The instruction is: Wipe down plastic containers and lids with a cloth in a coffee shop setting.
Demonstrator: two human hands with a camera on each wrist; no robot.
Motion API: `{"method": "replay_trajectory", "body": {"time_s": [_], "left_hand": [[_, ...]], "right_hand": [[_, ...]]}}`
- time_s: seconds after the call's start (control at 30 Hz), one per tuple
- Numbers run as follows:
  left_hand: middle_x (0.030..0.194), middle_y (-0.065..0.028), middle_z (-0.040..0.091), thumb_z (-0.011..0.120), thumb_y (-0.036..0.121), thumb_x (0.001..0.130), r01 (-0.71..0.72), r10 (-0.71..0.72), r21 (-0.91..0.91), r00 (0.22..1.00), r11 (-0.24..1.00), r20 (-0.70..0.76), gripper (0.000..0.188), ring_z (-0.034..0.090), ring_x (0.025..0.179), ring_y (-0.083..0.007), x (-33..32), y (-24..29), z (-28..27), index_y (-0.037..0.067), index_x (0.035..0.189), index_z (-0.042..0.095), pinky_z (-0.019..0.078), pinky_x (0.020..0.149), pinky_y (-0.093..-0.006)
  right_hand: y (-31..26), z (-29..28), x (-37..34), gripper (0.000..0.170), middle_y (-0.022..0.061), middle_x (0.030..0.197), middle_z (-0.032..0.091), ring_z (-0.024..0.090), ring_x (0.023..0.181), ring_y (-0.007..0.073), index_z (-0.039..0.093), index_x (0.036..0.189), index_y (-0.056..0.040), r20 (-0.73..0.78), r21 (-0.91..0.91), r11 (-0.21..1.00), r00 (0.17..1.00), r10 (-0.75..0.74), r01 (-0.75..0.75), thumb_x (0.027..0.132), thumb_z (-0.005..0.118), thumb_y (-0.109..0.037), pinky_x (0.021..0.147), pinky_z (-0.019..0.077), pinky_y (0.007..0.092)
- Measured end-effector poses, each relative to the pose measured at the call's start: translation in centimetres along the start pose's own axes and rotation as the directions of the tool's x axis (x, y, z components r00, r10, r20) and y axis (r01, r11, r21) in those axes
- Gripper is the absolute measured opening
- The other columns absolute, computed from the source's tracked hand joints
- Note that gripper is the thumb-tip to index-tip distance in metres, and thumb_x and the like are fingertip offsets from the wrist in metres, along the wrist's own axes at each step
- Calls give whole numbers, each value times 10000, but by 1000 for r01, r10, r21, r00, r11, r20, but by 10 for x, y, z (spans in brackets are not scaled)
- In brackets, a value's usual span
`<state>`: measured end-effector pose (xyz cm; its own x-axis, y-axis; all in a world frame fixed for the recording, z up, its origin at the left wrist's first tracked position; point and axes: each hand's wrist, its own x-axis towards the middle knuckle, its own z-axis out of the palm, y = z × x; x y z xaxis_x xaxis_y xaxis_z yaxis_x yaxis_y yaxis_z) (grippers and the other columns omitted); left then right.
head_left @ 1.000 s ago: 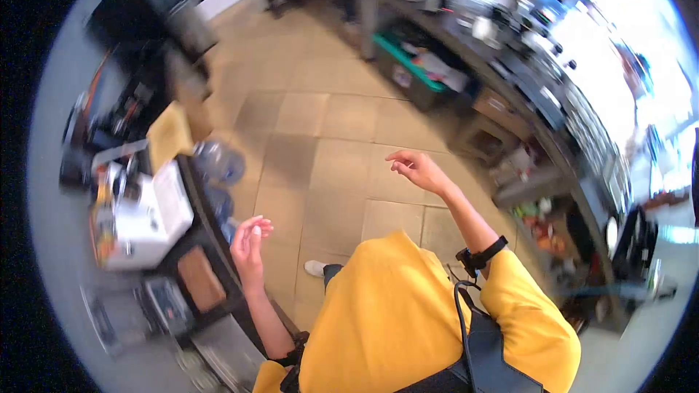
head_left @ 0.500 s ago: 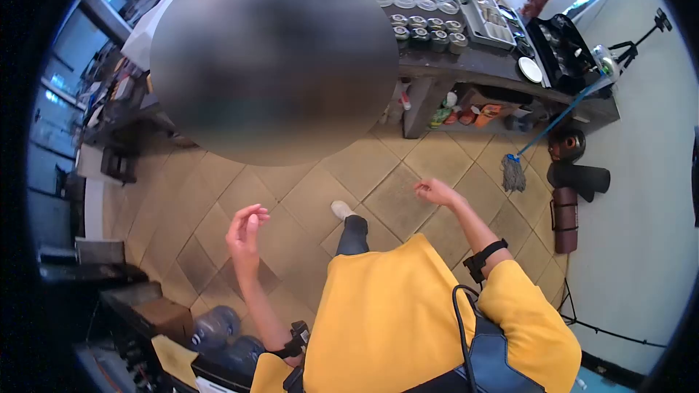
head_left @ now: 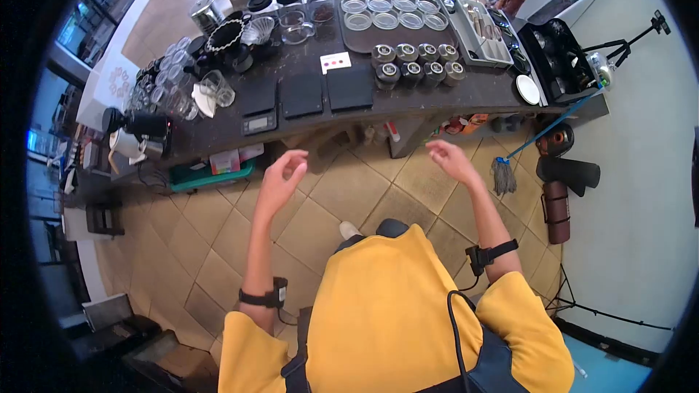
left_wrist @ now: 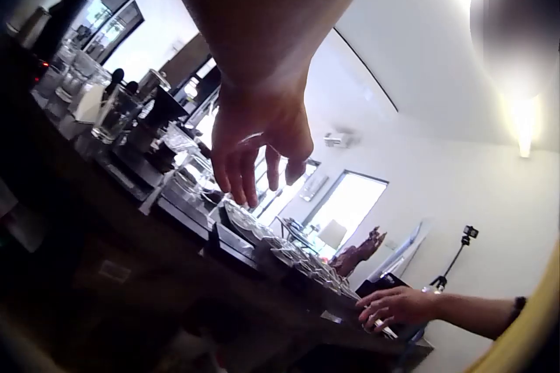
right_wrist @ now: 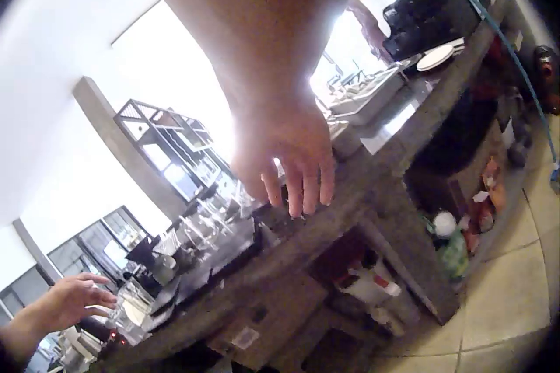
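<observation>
In the head view the left hand hovers before the counter's front edge, below a flat black scale, fingers loosely bent and holding nothing. The right hand hangs in the air farther right, also empty, below the small lidded jars. Both hands stand apart from the dark counter. The left wrist view has the left hand with fingers pointing down and spread a little. Relaxed fingers also show on the right hand in the right wrist view.
On the counter stand a tray of round clear lids, a cutlery tray, glasses and a black grinder. A green bin sits underneath. A blue-handled mop leans at the right.
The view has turned and come up to the counter, which now spans the area ahead. Both hands are raised higher in the view and remain empty.
</observation>
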<state>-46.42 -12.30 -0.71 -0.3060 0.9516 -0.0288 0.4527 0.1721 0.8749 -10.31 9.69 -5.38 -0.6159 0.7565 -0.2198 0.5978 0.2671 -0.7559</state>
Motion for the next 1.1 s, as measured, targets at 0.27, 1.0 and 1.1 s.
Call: {"method": "replay_trajectory", "body": {"time_s": [0.27, 1.0, 1.1], "left_hand": [[1144, -182, 598, 656, 234, 839, -172, 188, 366, 982, 915, -8, 447, 548, 1120, -347, 189, -6, 9, 107, 1255, 551, 435, 971, -444], [1205, -225, 542, 836, 414, 678, 11, -126, 811, 989, 585, 78, 966, 505, 1166, -361, 526, -35, 79, 346, 1493, 321, 409, 976, -457], [1213, -230, 548, 848, 446, 651, -4, -140, 818, 985, 575, 103, 1008, 518, 1158, -365, 536, -37, 84, 364, 1499, 310, 423, 968, -464]], "right_hand": [[-78, -48, 163, 379, 158, 1086, 641, 537, 1107, 360, 613, 1212, -134, -273, -196, 954, 922, -273, 225, 843, 652, -214, 972, 437, 428], [-60, -54, 504, 931, 295, 1484, 333, 268, 1412, 422, 208, 1523, -395, 88, -764, 643, 996, 32, 47, 767, 730, -545, 1088, 286, 572], [-58, -51, 510, 941, 278, 1448, 386, 324, 1379, 408, 227, 1519, -394, 84, -776, 627, 996, -2, 67, 748, 741, -561, 1074, 300, 556]]}}
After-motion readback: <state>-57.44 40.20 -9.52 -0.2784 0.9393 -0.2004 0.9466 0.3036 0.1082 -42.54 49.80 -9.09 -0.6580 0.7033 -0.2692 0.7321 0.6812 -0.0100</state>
